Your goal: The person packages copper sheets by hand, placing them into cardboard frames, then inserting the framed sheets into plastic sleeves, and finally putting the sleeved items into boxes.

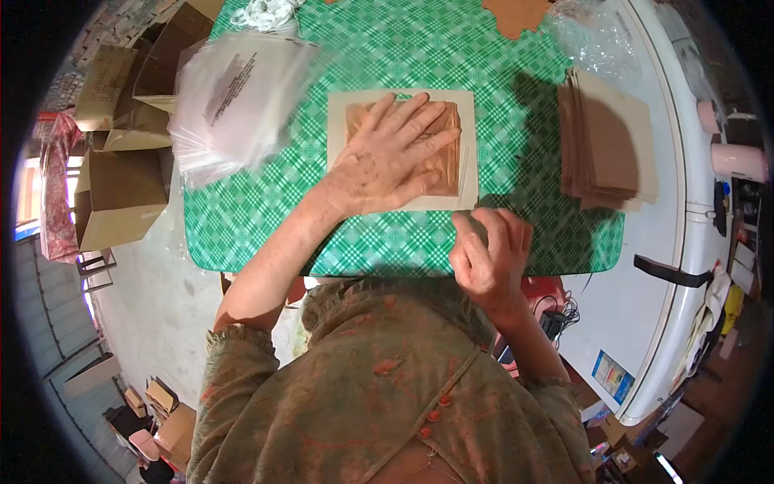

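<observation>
My left hand (393, 157) lies flat with spread fingers on a brown sheet (450, 177) in a clear sleeve. Beneath that is a pale rectangular board (469, 121) on the green checked tablecloth (387, 242). Close to the board's lower right corner is my right hand (490, 250), its fingers curled with thumb and index finger together. Whatever those fingertips may hold is too small to make out.
Clear plastic bags (242, 105) are stacked at the table's left. A pile of brown and pale sheets (609, 141) lies at the right. Crumpled plastic (592, 40) is behind it. Cardboard boxes (121, 194) stand left of the table.
</observation>
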`<state>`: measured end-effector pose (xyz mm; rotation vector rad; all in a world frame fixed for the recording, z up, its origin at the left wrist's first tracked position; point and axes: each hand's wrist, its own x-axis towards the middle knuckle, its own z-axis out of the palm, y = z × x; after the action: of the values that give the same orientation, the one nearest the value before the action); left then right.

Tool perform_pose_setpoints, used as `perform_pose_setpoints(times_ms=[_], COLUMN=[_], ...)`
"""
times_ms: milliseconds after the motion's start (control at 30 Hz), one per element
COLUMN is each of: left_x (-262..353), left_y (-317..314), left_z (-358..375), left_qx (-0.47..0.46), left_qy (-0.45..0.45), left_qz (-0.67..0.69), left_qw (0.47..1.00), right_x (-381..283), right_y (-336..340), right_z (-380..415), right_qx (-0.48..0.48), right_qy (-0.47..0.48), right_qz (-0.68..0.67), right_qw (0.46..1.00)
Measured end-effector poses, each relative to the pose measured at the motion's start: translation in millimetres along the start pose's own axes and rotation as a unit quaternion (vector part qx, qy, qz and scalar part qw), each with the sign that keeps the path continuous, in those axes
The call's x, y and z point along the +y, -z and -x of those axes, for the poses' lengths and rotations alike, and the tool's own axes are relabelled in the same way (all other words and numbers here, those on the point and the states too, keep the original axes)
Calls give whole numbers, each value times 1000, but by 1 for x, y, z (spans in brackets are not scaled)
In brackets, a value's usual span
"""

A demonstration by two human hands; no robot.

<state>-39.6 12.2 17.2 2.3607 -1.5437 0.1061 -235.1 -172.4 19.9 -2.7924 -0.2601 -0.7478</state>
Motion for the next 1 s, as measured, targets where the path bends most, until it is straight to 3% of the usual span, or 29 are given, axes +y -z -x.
perform_pose_setpoints(times_ms=[1000], left_x=[0], left_y=[-2], left_z=[0], left_qx=[0], left_qy=[7], left_qz=[1], left_qw=[1000], right_x=[-11], right_y=[1], right_z=[5], right_qx=[-22], right_qy=[-28], right_qz=[21], right_qw=[999])
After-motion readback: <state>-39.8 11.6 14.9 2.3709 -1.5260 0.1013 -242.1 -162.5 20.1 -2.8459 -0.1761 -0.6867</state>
